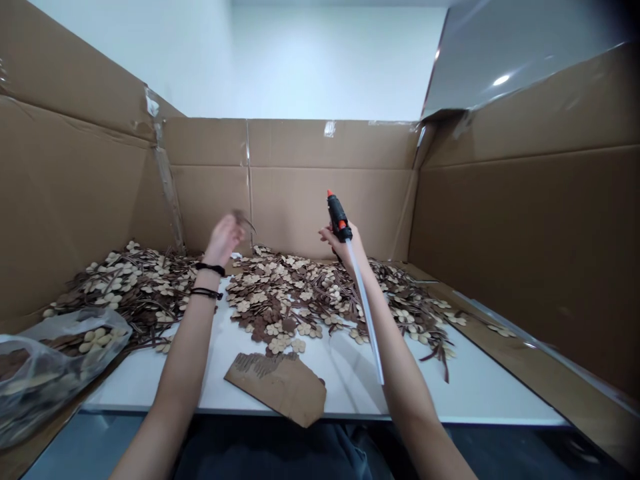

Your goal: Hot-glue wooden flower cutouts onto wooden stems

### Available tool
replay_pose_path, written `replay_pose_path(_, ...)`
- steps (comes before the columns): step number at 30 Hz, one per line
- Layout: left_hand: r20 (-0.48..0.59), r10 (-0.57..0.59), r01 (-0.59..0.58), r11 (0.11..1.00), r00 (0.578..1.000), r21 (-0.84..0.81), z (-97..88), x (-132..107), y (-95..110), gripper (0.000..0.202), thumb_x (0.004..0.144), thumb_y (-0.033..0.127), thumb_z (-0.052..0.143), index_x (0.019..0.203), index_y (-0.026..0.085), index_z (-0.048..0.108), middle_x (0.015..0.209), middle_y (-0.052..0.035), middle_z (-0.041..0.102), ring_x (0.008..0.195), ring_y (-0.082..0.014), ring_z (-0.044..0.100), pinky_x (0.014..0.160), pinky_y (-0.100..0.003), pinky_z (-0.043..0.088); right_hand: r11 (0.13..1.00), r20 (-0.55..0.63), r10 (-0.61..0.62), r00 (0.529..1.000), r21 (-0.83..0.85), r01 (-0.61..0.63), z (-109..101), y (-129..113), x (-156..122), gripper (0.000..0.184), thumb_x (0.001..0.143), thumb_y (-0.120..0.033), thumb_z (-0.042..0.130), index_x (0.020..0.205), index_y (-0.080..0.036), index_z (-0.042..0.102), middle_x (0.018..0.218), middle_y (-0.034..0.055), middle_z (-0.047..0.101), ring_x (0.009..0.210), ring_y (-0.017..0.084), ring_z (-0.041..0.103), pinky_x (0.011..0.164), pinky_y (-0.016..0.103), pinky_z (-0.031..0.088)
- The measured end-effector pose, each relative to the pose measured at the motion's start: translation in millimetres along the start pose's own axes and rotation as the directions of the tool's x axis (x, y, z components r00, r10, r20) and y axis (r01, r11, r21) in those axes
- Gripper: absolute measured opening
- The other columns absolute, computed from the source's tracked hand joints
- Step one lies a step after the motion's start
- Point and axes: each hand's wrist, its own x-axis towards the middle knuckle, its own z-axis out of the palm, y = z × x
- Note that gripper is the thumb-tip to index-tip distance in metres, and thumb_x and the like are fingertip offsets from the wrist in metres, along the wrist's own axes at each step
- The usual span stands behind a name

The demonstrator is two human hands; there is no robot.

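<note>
My right hand [345, 245] is wrapped around a black glue gun [337, 212] with an orange tip pointing up. A long translucent glue stick [367, 313] runs out of its back end and down along my forearm. On the left, my left hand [227, 237], smeared by motion, pinches a thin dark brown strip [245, 219], raised above the pieces. Below both hands, a wide heap of beige and brown flower-shaped pieces [280, 287] mixed with brown strips covers the back of the white table [480, 383].
A torn cardboard piece [283, 387] with dark marks lies at the table's front edge. At the left stands a clear plastic bag [60, 367] holding more pieces. Tall cardboard walls [300, 193] enclose the back and both sides. Another pile [145, 280] sits at the back left.
</note>
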Motion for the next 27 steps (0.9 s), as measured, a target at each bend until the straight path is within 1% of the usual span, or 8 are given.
replay_pose_path(2, -0.287, -0.032, -0.090, 0.910, 0.957, -0.404, -20.0, 1.6, -0.4, 0.048, 0.082, 0.061, 0.050, 0.105, 0.020, 0.058, 0.101, -0.0099, 0.062, 0.085, -0.0148, 0.059, 0.070, -0.024, 0.049, 1.000, -0.009, -0.007, 1.000, 0.018, 0.007, -1.0, -2.8, 0.0, 0.024, 0.067, -0.036, 0.065, 0.075, -0.019, 0.049, 0.069, -0.0006, 0.056, 0.060, 0.015, 0.060, 0.055, 0.027, 0.044)
replay_pose_path(3, -0.341, -0.114, -0.092, 0.841, 0.933, -0.533, -27.5, 2.2, -2.1, 0.058, 0.081, 0.068, 0.043, 0.111, 0.020, 0.054, 0.106, -0.0121, 0.060, 0.091, -0.0165, 0.059, 0.073, -0.026, 0.050, 1.000, -0.013, -0.008, 1.000, 0.024, 0.008, -1.3, -4.0, -0.3, 0.024, 0.067, -0.036, 0.065, 0.076, -0.019, 0.049, 0.070, -0.0004, 0.057, 0.061, 0.015, 0.060, 0.055, 0.026, 0.044)
replay_pose_path(5, -0.329, -0.271, -0.022, 0.742, 0.905, -0.670, -34.3, 3.9, -7.5, 0.066, 0.081, 0.073, 0.037, 0.115, 0.018, 0.051, 0.107, -0.0136, 0.058, 0.096, -0.0182, 0.059, 0.075, -0.029, 0.051, 1.000, -0.012, -0.004, 1.000, 0.024, 0.004, -1.8, -6.3, -1.2, 0.025, 0.067, -0.036, 0.065, 0.078, -0.019, 0.050, 0.070, -0.0001, 0.057, 0.062, 0.015, 0.060, 0.054, 0.026, 0.043)
replay_pose_path(7, -0.233, -0.355, 0.100, 0.713, 0.905, -0.694, -29.9, 7.0, -12.6, 0.052, 0.086, 0.062, 0.042, 0.112, 0.018, 0.054, 0.100, -0.0104, 0.061, 0.090, -0.0161, 0.061, 0.073, -0.027, 0.051, 1.000, -0.004, -0.003, 1.000, 0.013, 0.003, -2.4, -8.6, -2.6, 0.026, 0.067, -0.037, 0.066, 0.077, -0.019, 0.051, 0.070, 0.0002, 0.057, 0.062, 0.015, 0.059, 0.053, 0.026, 0.043)
replay_pose_path(10, -0.099, -0.393, 0.259, 0.753, 0.914, -0.605, -11.0, 11.6, -14.1, 0.016, 0.089, 0.033, 0.054, 0.093, 0.019, 0.061, 0.079, -0.0014, 0.062, 0.068, -0.0091, 0.059, 0.061, -0.019, 0.045, 1.000, 0.010, -0.003, 1.000, 0.001, 0.003, -3.3, -12.3, -5.0, 0.026, 0.068, -0.038, 0.066, 0.077, -0.019, 0.051, 0.070, 0.0005, 0.057, 0.061, 0.015, 0.058, 0.052, 0.025, 0.042)
replay_pose_path(13, -0.099, -0.376, 0.290, 0.834, 0.921, -0.469, 6.8, 11.4, -8.8, 0.003, 0.084, 0.019, 0.062, 0.082, 0.016, 0.062, 0.067, 0.0023, 0.060, 0.054, -0.0049, 0.053, 0.051, -0.016, 0.038, 1.000, 0.028, -0.007, 1.000, 0.003, 0.007, -3.1, -14.6, -6.2, 0.024, 0.068, -0.037, 0.065, 0.078, -0.019, 0.052, 0.071, 0.0006, 0.057, 0.062, 0.015, 0.059, 0.053, 0.026, 0.042)
replay_pose_path(22, -0.167, -0.050, 0.052, 0.999, 0.985, 0.009, 53.1, -4.0, 5.3, 0.015, 0.079, 0.026, 0.065, 0.074, 0.012, 0.064, 0.066, -0.0004, 0.059, 0.052, -0.0044, 0.046, 0.050, -0.017, 0.034, 0.993, 0.112, -0.104, 0.988, -0.040, 0.109, 4.2, -13.1, -4.2, 0.021, 0.071, -0.034, 0.063, 0.074, -0.019, 0.049, 0.068, 0.0005, 0.058, 0.062, 0.016, 0.057, 0.064, 0.031, 0.045)
replay_pose_path(27, 0.000, 0.121, -0.118, 0.966, 0.993, 0.229, 79.0, -12.4, 4.2, 0.026, 0.082, 0.037, 0.058, 0.068, 0.015, 0.059, 0.060, 0.0009, 0.053, 0.053, -0.0079, 0.044, 0.052, -0.020, 0.033, 0.993, 0.115, -0.112, 0.987, -0.025, 0.115, 0.5, -18.1, -5.9, 0.020, 0.072, -0.034, 0.063, 0.075, -0.019, 0.050, 0.069, 0.0005, 0.057, 0.063, 0.016, 0.057, 0.065, 0.031, 0.044)
